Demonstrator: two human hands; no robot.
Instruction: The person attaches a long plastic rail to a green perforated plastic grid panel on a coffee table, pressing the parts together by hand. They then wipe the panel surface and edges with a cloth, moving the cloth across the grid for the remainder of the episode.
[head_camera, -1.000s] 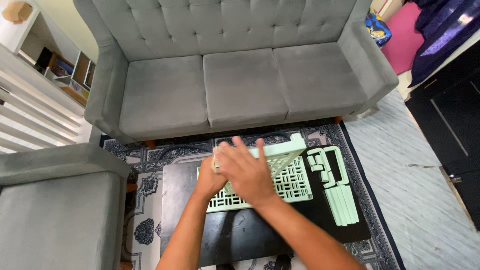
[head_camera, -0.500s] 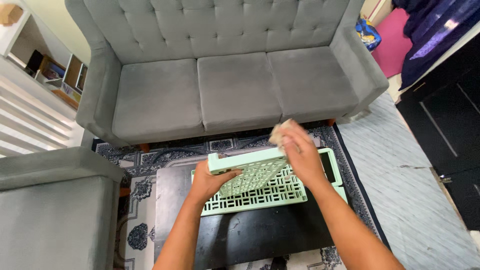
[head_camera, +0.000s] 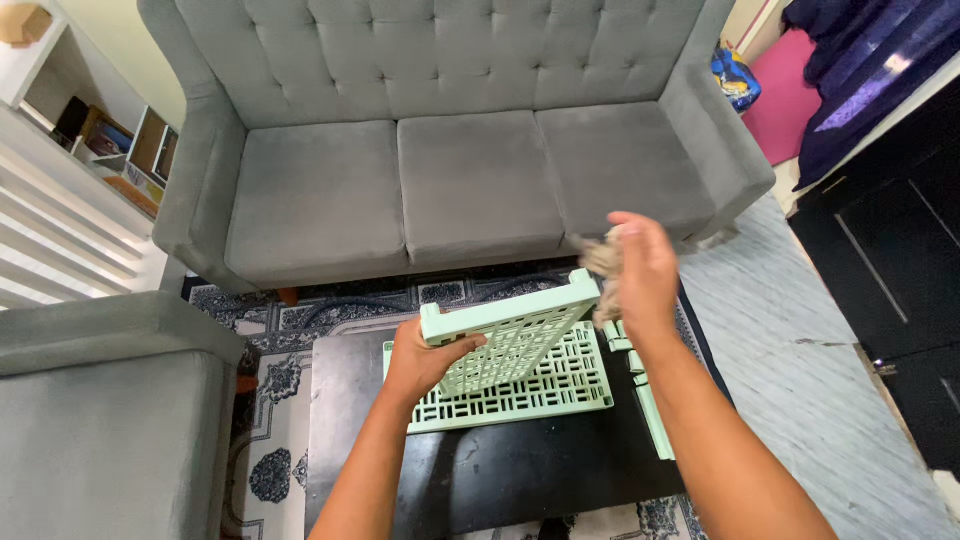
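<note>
Mint lattice panel (head_camera: 515, 335) tilted in left hand (head_camera: 425, 355).

The crate panels (head_camera: 510, 370) are pale mint green with a brick-like cut-out lattice. The desk (head_camera: 500, 470) is glossy black. The sofa (head_camera: 450, 170) is plain grey with button tufting. The rug (head_camera: 275, 440) shows dark medallions on pale grey.

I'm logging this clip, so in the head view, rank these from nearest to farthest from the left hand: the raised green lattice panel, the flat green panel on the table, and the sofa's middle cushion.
1. Raised green lattice panel: gripped at its corner by the left hand.
2. Flat green panel: on the black table, just below and right of the hand.
3. Sofa's middle cushion: beyond the table, farthest.
</note>
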